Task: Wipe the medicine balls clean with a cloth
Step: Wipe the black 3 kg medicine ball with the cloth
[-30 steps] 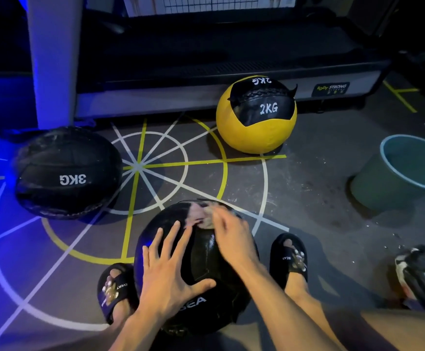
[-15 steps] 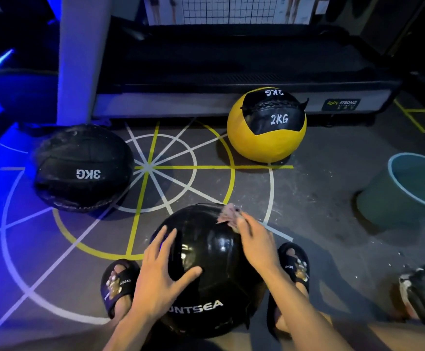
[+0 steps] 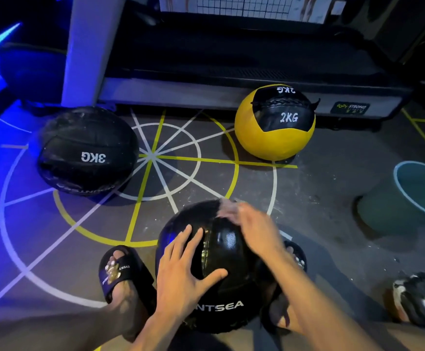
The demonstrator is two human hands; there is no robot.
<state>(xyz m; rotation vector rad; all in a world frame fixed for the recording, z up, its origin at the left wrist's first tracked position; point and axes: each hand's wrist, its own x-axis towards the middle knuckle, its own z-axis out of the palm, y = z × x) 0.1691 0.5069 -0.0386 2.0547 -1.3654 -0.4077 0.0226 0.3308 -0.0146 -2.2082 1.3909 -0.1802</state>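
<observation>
black ball (image 3: 231,249) "ntsea"; others "3kg" (image 3: 87,150), "2kg" (image 3: 274,122).

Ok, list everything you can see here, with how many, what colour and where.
3KG ball: one, black, far left on the floor.
2KG ball: one, yellow and black, far centre-right, by the treadmill.
Glossy ball: one, black, between the feet.
Cloth: one, pale, blurred, on top of the glossy ball.
Bucket: one, teal, right edge.
Treadmill: one, dark with a grey base, along the back.
Floor markings: white and yellow lines, centre.
Shoe: one, black and white, lower right.
Slides: two, black, on the feet.
Left hand: flat on the glossy ball.
Right hand: on the cloth; grip blurred.
</observation>
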